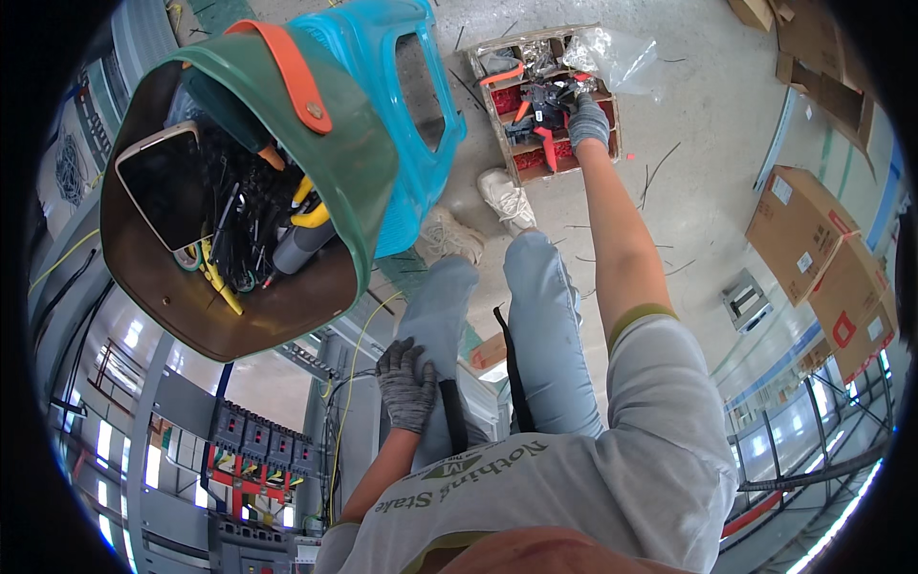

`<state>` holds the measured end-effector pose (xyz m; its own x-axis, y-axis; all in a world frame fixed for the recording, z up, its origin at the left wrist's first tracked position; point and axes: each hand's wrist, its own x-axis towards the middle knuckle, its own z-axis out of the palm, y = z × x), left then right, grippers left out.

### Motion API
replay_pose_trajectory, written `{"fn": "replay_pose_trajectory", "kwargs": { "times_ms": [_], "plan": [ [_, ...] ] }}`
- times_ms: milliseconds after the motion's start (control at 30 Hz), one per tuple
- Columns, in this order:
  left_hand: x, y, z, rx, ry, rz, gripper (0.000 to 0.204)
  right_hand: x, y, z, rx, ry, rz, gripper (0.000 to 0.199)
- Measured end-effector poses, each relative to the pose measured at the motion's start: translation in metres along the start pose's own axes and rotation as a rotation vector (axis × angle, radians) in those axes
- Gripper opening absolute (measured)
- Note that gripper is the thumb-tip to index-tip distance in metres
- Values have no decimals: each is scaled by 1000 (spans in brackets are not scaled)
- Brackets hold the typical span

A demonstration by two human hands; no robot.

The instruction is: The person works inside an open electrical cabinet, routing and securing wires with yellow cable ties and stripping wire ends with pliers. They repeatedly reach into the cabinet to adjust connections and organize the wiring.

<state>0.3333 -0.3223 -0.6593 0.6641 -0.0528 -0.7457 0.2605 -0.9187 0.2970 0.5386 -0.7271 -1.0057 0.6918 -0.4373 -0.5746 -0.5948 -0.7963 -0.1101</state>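
My right hand, in a grey knit glove, reaches down into a divided box on the floor ahead. It touches or hovers over black tools lying across the compartments; its fingertips are hidden. A red handle juts toward me from the pile, and an orange handle lies at the left. Small red parts fill some compartments. A clear plastic bag covers the far right corner. My left hand, gloved too, rests with fingers spread on my left thigh and holds nothing.
At left, a green bucket with an orange strap holds a phone, black cable ties and yellow-handled tools. It rests by a turquoise plastic stool. Cardboard boxes stand right; an electrical cabinet with breakers is lower left.
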Motion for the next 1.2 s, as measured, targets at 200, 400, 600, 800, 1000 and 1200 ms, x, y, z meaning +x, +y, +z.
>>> {"fn": "replay_pose_trajectory", "kwargs": {
  "times_ms": [200,400,600,800,1000,1200],
  "plan": [
    [-2,-6,1,18,-3,-1,30,-11,-1,6,56,145,-35,24],
    [0,-4,-2,8,25,1,31,41,-68,35,271,4,234,40],
    [2,-1,-6,-29,33,-19,30,42,-71,38,480,137,180,32],
    [-15,-9,-8,14,76,-33,31,-77,-84,-52,1232,-54,-131,27],
    [-50,12,20,-382,178,-86,35,-287,-60,-216,807,-266,-276,13],
    [-158,154,-166,-1499,57,85,39,-437,-165,-348,1012,-807,-720,6]
  ]
}}
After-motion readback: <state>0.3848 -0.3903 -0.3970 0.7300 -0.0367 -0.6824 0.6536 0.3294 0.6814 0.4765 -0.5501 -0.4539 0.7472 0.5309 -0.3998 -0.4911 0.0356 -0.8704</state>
